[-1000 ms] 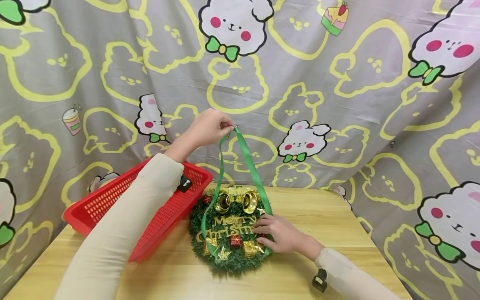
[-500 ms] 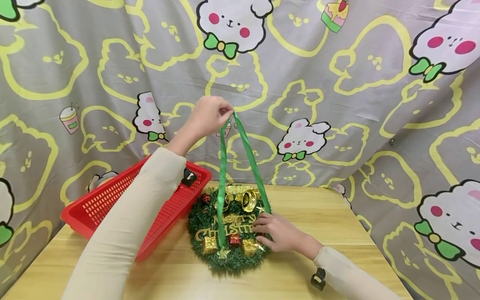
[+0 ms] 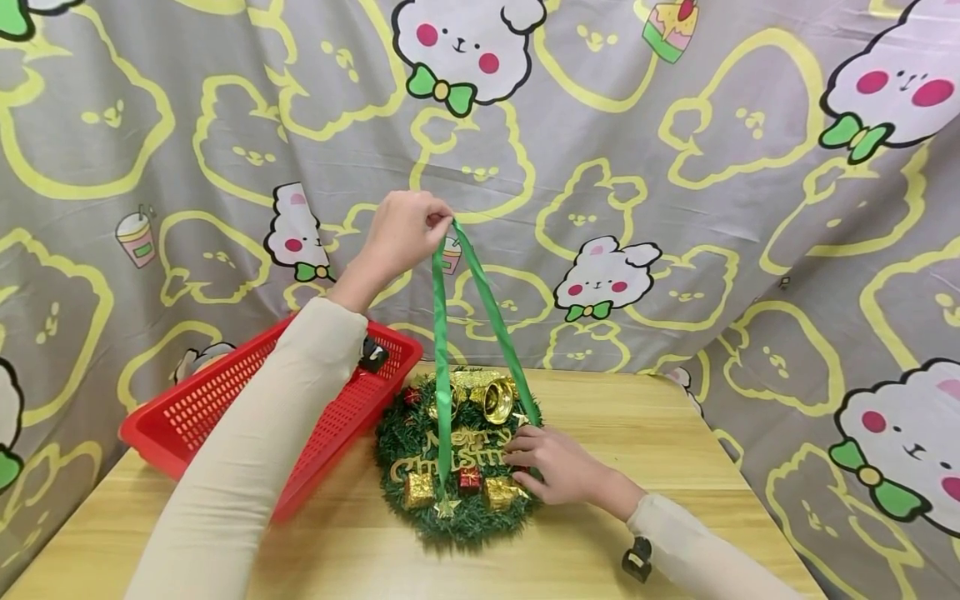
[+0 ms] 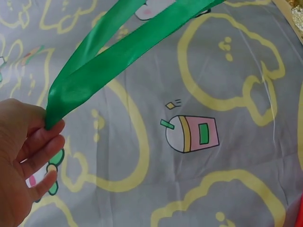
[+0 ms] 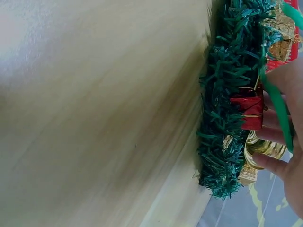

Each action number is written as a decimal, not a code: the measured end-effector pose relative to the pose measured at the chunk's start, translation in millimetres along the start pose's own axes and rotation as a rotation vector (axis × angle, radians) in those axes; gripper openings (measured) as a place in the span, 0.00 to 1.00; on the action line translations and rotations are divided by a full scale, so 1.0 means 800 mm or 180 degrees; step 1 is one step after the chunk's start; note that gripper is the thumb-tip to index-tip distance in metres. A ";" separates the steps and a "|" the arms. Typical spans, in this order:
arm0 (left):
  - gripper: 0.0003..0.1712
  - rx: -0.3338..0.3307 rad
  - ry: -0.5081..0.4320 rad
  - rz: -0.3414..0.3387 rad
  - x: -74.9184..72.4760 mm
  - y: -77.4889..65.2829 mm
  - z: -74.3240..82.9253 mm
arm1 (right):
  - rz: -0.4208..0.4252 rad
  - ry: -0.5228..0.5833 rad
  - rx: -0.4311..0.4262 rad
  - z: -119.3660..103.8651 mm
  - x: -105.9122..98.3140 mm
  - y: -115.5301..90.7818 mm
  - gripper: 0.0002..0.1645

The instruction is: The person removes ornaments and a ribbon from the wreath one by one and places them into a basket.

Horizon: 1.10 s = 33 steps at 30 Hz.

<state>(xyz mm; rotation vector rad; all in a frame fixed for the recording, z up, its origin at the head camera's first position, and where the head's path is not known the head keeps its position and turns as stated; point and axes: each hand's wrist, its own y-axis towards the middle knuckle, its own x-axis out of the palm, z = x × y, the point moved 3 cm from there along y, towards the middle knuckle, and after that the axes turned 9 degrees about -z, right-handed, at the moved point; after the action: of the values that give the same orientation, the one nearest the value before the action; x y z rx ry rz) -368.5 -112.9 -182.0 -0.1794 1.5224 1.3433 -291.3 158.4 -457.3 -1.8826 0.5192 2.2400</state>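
A green tinsel Christmas wreath (image 3: 465,531) lies on the wooden table. It carries gold bells (image 3: 498,402), gold "Merry Christmas" lettering (image 3: 408,469), a star (image 3: 447,507) and small gift boxes, one of them red (image 5: 251,112). High above it, my left hand (image 3: 408,231) pinches the top of a green ribbon (image 3: 491,312) between thumb and forefinger. In the left wrist view that ribbon (image 4: 106,66) folds at the fingertips. Two strands run down to the wreath. My right hand (image 3: 558,467) rests on the wreath's right side, fingers extended across its edge, beside the ribbon's right strand.
A red perforated plastic basket (image 3: 217,392) stands tilted at the left, partly hidden behind the left sleeve (image 3: 247,442). The table (image 3: 630,417) ends at a grey curtain (image 3: 712,250) printed with cartoon figures, hanging close behind.
My left hand has risen and drifted slightly left. The ribbon's left strand, bowed and slack before, now hangs nearly straight and has swung inward over the wreath. My right hand stays put.
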 end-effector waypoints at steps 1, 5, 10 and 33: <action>0.11 -0.0004 0.0017 0.0006 0.000 0.001 0.000 | 0.0000 0.0007 -0.0003 0.000 0.000 0.000 0.15; 0.12 -0.0084 0.0014 0.0135 -0.004 0.004 -0.003 | -0.0036 0.0137 -0.0005 0.002 -0.001 -0.002 0.16; 0.12 -0.0173 -0.0012 0.0223 -0.015 0.007 -0.007 | -0.0127 0.0226 0.0002 0.004 -0.003 -0.002 0.18; 0.14 -0.0484 -0.0242 0.0779 -0.028 -0.008 -0.042 | -0.0099 0.0109 0.0041 -0.002 -0.004 0.000 0.17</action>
<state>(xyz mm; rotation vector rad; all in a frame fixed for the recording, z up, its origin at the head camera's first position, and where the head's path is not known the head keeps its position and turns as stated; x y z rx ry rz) -373.4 -152.8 -175.4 -0.0369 1.4122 1.6431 -289.5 158.4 -454.3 -1.9124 0.5047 2.1835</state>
